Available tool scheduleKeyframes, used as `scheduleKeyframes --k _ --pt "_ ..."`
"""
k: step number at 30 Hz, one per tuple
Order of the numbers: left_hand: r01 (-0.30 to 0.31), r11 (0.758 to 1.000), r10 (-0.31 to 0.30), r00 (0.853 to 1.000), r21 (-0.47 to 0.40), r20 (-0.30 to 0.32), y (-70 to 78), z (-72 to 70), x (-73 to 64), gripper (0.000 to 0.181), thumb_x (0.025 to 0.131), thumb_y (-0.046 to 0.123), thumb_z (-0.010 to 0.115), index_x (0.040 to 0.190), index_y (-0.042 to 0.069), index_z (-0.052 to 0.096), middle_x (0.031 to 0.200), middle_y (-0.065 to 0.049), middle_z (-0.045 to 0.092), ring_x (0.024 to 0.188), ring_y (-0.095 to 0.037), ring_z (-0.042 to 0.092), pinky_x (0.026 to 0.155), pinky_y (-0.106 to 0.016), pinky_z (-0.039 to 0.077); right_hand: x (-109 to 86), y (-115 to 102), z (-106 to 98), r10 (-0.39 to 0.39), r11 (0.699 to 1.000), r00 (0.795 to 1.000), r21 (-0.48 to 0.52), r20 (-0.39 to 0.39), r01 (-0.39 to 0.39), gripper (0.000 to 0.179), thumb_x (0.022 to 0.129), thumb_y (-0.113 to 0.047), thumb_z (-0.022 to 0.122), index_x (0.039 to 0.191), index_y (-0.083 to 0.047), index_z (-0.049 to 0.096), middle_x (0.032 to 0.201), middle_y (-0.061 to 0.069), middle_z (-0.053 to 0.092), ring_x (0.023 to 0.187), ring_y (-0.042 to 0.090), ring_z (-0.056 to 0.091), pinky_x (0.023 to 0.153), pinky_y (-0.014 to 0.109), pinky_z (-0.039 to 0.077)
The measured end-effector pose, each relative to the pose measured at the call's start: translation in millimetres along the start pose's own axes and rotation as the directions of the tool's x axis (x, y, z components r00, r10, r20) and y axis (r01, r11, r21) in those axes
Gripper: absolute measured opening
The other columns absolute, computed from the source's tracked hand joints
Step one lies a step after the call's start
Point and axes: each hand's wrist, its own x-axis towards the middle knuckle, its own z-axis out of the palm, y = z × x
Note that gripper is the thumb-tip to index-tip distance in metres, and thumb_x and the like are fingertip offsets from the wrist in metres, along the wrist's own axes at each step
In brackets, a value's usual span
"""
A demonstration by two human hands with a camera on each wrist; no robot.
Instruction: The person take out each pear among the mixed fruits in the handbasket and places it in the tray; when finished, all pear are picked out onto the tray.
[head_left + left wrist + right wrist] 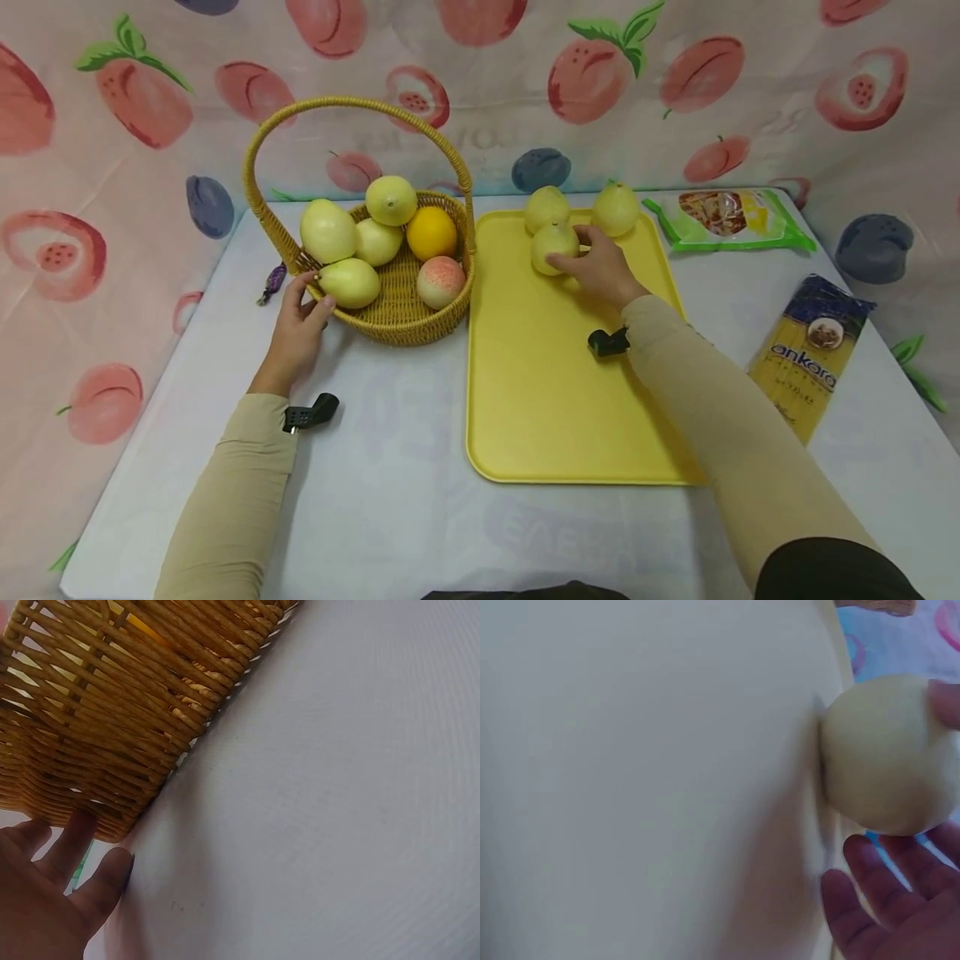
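On the left, my left hand holds the rim of a yellow wicker basket, its fingertips beside a stemmed pear. In the left wrist view, fingers lie against the woven side. The basket holds several yellow-green pears, an orange and a peach. Over the far end of a yellow tray, my right hand grips a round yellow-green pear between thumb and fingers. Two more pears are behind it, one to the left and one to the right.
A green-edged food packet lies right of the tray's far end. Closer in, a pasta pack lies partly behind the right sleeve. A small purple-wrapped item is left of the basket, whose tall handle arches upward.
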Motion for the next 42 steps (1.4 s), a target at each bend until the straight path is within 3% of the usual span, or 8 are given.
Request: scheduleKeyframes --k 7,15,23,32,42 --pt "0.011 1.000 -0.011 1.000 0.004 0.007 -1.2 -1.5 0.4 0.066 0.107 0.032 0.046 0.160 0.013 0.011 0.167 -0.008 -0.005 0.145 -0.040 0.024 0.110 -0.058 0.031 -2.9 -8 -7 0.003 0.996 0.999 -0.092 0.032 -0.001 0.099 0.090 -0.049 0.072 0.160 -0.006 0.017 0.160 0.018 0.027 0.140 0.036 0.037 0.109 0.049 0.036" --pt "0.011 1.000 -0.011 1.000 -0.007 0.009 -0.7 -1.2 0.0 0.066 0.107 0.032 0.046 0.159 0.013 0.011 0.167 -0.008 -0.005 0.146 -0.040 0.023 0.111 -0.059 0.029 -12.0 -24 -15 -0.098 0.978 0.995 -0.186 -0.034 0.090 0.093 0.089 -0.046 0.074 0.158 -0.008 0.026 0.160 0.013 0.029 0.143 0.034 0.030 0.111 0.052 0.033" --pt "0.008 1.000 -0.008 1.000 -0.013 0.004 1.3 0.1 -0.5 0.065 0.106 0.031 0.047 0.158 0.011 0.014 0.167 -0.008 -0.005 0.145 -0.041 0.023 0.111 -0.059 0.029 -31.4 -50 -9 -0.219 0.960 0.975 -0.182 -0.026 0.211 0.087 0.088 -0.039 0.077 0.156 -0.007 0.033 0.158 0.011 0.035 0.140 0.032 0.037 0.112 0.050 0.033" --pt "-0.003 1.000 0.003 1.000 -0.011 -0.011 -0.8 0.8 0.1 0.064 0.107 0.030 0.046 0.158 0.011 0.014 0.167 -0.008 -0.003 0.145 -0.040 0.025 0.110 -0.058 0.031 -54.2 -69 34 -0.397 0.908 0.912 -0.100 0.106 0.407 0.075 0.089 -0.028 0.078 0.151 -0.006 0.041 0.151 0.011 0.044 0.134 0.027 0.045 0.105 0.045 0.042" --pt "-0.019 1.000 0.019 1.000 -0.005 -0.021 -1.9 1.8 0.7 0.063 0.106 0.029 0.046 0.158 0.010 0.016 0.166 -0.009 0.002 0.144 -0.040 0.027 0.109 -0.055 0.032 -61.2 -90 81 -0.532 0.835 0.825 -0.047 0.191 0.549 0.070 0.088 -0.024 0.079 0.146 -0.001 0.046 0.142 0.015 0.052 0.122 0.028 0.054 0.097 0.043 0.047"
